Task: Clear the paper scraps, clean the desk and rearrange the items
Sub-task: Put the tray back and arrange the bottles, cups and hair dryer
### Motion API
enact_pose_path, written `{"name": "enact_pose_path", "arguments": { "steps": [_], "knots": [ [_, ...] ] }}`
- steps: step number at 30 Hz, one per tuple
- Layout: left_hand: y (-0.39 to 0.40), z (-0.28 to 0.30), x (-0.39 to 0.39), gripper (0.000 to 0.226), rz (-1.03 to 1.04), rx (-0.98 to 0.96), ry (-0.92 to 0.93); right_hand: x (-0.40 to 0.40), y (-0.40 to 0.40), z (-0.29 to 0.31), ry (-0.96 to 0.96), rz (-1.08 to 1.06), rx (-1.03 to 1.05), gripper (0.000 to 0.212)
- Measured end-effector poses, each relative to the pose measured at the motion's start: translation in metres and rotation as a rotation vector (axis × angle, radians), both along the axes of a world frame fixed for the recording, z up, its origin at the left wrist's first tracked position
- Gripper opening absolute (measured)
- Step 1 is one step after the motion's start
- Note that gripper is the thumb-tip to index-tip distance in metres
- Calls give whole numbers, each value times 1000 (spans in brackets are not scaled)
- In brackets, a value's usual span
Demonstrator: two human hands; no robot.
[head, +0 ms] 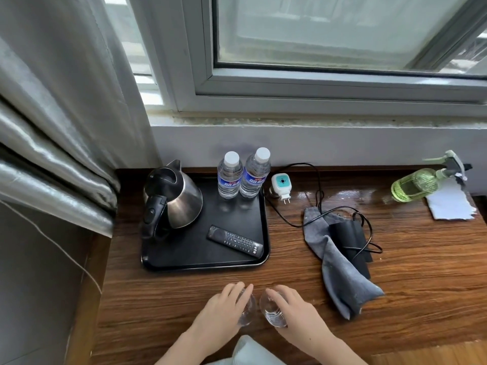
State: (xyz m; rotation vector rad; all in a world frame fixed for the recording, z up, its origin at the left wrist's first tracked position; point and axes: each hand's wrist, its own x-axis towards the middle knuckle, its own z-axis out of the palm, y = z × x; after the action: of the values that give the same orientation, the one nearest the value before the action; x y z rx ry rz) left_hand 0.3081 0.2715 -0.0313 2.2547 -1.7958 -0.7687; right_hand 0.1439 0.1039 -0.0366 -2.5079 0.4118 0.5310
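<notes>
Fingers curled round glass on both sides — the left hand (221, 309) held one clear glass (246, 310) and the right hand (295, 312) held a second glass (271, 310), each wrapped from its outer side with the fingertips over the rim. The two glasses sat just beside each other at the near edge of the wooden desk (421, 285); whether they rested on it or hung just above could not be told.

Straight beyond the hands lay a black tray (200, 262) with a remote control (235, 241) at its near right part, a steel kettle (172, 198) at its far left and two water bottles (243, 173) at its far right. Just past the tray's right edge was a small white plug-in device (282, 185). Right of the hands, a grey cloth (340, 270) stretched away across the desk, touching a black folded item (350, 238) tangled with a black cord (316, 191). Far off at the right end — well apart from the hands — a green spray bottle (419, 183) lay on its side next to a torn paper scrap (450, 205).
</notes>
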Motion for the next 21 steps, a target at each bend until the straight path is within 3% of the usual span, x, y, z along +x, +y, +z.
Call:
{"name": "enact_pose_path", "arguments": {
  "steps": [5, 9, 14, 19, 21],
  "knots": [
    [-1, 21, 8, 84, 117, -63, 34, 22, -6, 14, -154, -98, 4, 67],
    [-25, 43, 46, 82, 269, -165, -22, 71, -29, 40, -250, -221, 15, 72],
    [-81, 46, 114, 82, 396, -154, -88, 155, -61, 42, -254, -364, 51, 84],
    [-112, 28, 152, 79, 552, -111, 36, 204, -74, 27, -274, -416, 120, 49],
    [-114, 17, 154, 78, 577, -103, 76, 209, -76, 19, -265, -408, 127, 49]
  ]
}}
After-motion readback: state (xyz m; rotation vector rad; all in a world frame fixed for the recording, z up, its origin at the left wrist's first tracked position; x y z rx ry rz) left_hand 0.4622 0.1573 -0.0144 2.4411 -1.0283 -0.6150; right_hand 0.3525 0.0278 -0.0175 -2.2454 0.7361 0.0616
